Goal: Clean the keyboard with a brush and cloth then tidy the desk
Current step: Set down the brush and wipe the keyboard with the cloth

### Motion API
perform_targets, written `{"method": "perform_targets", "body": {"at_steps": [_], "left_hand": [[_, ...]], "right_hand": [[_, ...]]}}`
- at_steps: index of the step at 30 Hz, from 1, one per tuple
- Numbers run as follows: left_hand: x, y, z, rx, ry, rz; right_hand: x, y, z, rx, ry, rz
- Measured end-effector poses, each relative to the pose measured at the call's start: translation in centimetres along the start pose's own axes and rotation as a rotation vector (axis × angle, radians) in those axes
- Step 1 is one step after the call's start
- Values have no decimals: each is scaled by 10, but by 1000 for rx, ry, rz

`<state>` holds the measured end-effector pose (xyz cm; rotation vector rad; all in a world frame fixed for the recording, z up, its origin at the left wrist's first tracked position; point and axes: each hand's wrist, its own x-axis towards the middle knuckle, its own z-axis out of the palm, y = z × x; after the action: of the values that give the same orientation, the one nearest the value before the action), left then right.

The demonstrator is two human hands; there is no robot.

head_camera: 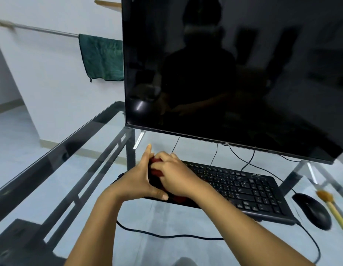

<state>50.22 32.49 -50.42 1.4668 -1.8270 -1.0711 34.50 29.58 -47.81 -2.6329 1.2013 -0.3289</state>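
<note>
Filling the view from twelve to three o'clock, the dark monitor (224, 73) stands on the glass desk (90, 160). The keyboard (253, 191) lies below it. At the keyboard's nine o'clock end both hands meet on a red cloth (156, 161). The right hand (174, 175) has its fingers curled and clamped over the cloth. The left hand (136, 181) flanks it with forefinger straight and thumb stretched beneath; I cannot tell whether its other fingers grip. At the keyboard's three o'clock sit the mouse (311, 211) and, beyond it, the brush (326, 196), lying unheld. Brushing looks finished and the cloth stage is underway. Most of the keyboard is probably still to wipe, and tidying is not yet begun.
</note>
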Motion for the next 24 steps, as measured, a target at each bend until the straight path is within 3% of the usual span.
{"method": "perform_targets", "body": {"at_steps": [5,9,13,18,22,24], "left_hand": [[0,-2,1,-34,-12,-3],[0,-2,1,-18,-24,-13],[1,-5,1,-16,-31,-20],[3,-7,1,67,-24,-46],[4,-10,1,71,-35,-69],[3,-9,2,70,-31,-74]], "right_hand": [[-2,17,-11,14,64,100],[-19,-3,-1,39,-76,-131],[-23,23,-9,59,45,44],[-53,2,-1,66,-47,-116],[-58,29,-7,51,79,44],[-65,21,-4,33,64,8]]}}
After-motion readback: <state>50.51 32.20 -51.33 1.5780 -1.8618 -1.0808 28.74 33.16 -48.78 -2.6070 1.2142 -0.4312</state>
